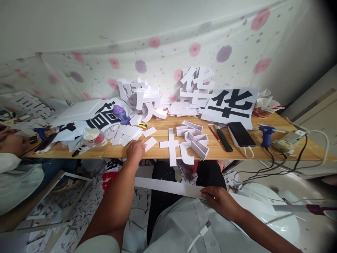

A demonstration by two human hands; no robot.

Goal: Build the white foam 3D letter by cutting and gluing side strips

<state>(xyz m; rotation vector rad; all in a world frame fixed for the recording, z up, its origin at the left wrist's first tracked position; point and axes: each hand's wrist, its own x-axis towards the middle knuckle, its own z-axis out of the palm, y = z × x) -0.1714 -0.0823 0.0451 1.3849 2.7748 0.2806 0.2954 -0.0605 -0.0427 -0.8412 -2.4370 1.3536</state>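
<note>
My left hand (135, 150) reaches to the front edge of the wooden table (237, 149), its fingers curled down onto a small white foam piece (150, 143) beside a pile of similar white pieces (125, 135). My right hand (219, 200) rests over my lap with its fingers closed on the end of a long white strip (168, 186) that runs leftward under the table edge. A white foam-board character with raised walls (188, 142) lies on the table between my hands.
Stacked white cut-out characters (147, 96) and printed black-character sheets (231, 103) fill the back. A black phone (240, 134), blue glue gun (265, 135), power strip (288, 142), purple bottle (120, 114) and tape roll (93, 136) lie around. Another person's arm (13, 146) is at left. Scraps cover the floor.
</note>
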